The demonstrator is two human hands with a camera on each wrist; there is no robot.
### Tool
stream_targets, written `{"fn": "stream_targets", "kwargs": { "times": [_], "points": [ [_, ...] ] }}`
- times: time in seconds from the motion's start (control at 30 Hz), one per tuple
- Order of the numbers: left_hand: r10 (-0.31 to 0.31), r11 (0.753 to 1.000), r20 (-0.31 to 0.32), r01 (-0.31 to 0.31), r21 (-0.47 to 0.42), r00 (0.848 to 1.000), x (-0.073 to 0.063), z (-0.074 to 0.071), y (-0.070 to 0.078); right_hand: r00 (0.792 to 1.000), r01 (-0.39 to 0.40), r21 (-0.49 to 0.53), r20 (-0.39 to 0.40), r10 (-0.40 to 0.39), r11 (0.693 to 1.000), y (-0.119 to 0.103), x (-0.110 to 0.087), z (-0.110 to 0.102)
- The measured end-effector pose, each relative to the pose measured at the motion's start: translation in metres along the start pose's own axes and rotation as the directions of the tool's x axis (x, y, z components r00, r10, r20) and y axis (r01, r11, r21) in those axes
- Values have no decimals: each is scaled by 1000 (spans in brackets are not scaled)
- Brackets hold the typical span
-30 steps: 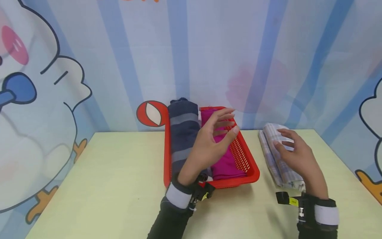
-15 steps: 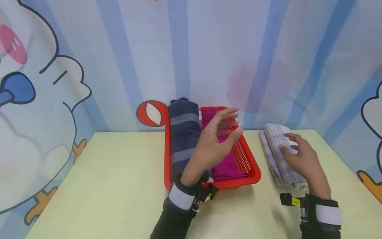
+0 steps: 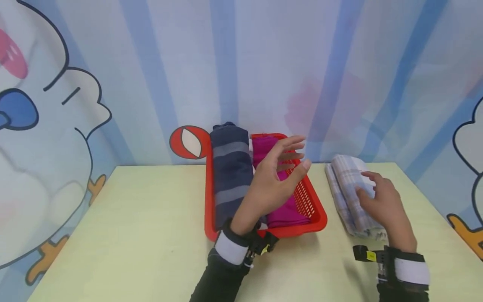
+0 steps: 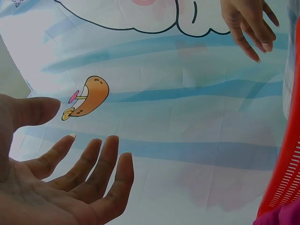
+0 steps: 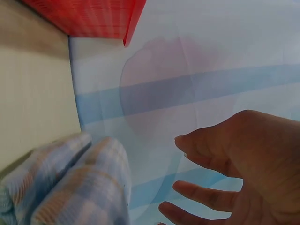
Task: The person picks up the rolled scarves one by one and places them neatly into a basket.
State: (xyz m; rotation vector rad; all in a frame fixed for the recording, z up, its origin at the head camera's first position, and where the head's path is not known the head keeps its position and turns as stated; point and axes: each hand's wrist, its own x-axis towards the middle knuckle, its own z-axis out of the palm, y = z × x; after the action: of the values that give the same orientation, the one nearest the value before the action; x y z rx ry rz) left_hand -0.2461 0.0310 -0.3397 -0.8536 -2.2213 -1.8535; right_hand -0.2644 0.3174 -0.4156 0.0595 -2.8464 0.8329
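Observation:
My left hand (image 3: 273, 180) hovers over the red basket (image 3: 320, 209), fingers loosely bent and nothing between them. Inside the basket, a dark blue striped cloth roll (image 3: 231, 167) lies along the left side, and a folded magenta cloth (image 3: 288, 212) lies on the right, partly hidden behind that hand. To the right of the basket, a folded plaid cloth (image 3: 352, 197) in pale blue and white rests on the table. My right hand (image 3: 385, 201) is held above its right side with relaxed fingers. In the right wrist view the plaid cloth (image 5: 89, 183) shows apart from the fingers.
The pale yellow table (image 3: 132, 235) reaches back to a cartoon-printed curtain (image 3: 264, 63) with blue stripes. Printed characters cover the curtain on both sides. Each wrist carries a strapped-on camera, such as the right wrist camera (image 3: 364, 253).
My left hand has drifted slightly right above the basket. My right hand has shifted a little right and down over the plaid cloth. Basket and cloths stay in place.

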Motion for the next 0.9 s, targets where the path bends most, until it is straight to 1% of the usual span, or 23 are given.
{"fn": "stream_targets", "kwargs": {
  "times": [0.13, 0.4, 0.6, 0.77, 0.9],
  "points": [
    [5, 1000, 5, -5, -13, 1000, 0, 2, 0, 999, -41, -12, 19, 42, 999, 4, 0, 2],
    [10, 1000, 9, -10, -18, 1000, -1, 3, 1, 994, -95, -15, 59, 95, 995, 14, -3, 0],
    [18, 1000, 44, -17, -18, 999, 1, 10, 2, 987, -130, -32, 89, 132, 991, 25, -8, -4],
    [32, 999, 39, -32, -13, 999, 2, 13, 3, 982, -152, -56, 108, 157, 987, 35, -8, -8],
    [41, 999, 47, -40, -27, 998, 4, 16, 3, 974, -179, -63, 130, 186, 982, 45, -8, -9]
  ]
}}
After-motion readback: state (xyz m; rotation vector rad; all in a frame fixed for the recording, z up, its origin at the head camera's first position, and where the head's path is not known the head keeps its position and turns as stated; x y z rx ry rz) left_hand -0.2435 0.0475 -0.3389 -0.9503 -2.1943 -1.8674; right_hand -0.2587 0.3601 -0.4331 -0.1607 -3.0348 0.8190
